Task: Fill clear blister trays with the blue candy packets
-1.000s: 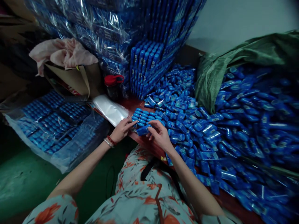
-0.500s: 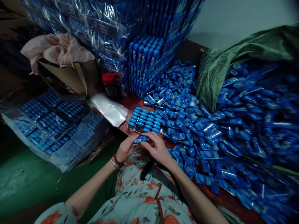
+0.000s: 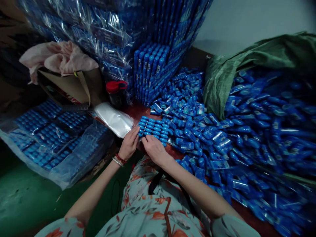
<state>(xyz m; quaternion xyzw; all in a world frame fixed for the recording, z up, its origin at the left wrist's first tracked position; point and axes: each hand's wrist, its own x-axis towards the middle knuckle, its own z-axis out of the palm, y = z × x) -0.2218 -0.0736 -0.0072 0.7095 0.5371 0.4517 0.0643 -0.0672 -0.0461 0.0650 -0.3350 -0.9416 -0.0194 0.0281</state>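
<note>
A small block of blue bottles (image 3: 156,129) stands in rows on the red table (image 3: 134,111), caps upward. At its near left corner is my left hand (image 3: 128,144), its fingers pressed together along the block's side. Close beside it, my right hand (image 3: 154,148) reaches over the front edge with bent fingers at the near left bottles. Whatever lies between the fingertips is hidden or too small to make out. Clear plastic bags (image 3: 115,119) lie flat just left of the block.
Loose blue bottles (image 3: 214,135) spread over the right side, spilling from a green sack (image 3: 219,82). Wrapped stacks (image 3: 108,29) rise behind. A red-lidded jar (image 3: 116,87) and a bag with pink cloth (image 3: 61,59) stand left, above packed bottles (image 3: 49,135).
Both hands have moved from in front of the block to its near left corner. The single bottle held between them is no longer seen apart from the block. The view has shifted slightly.
</note>
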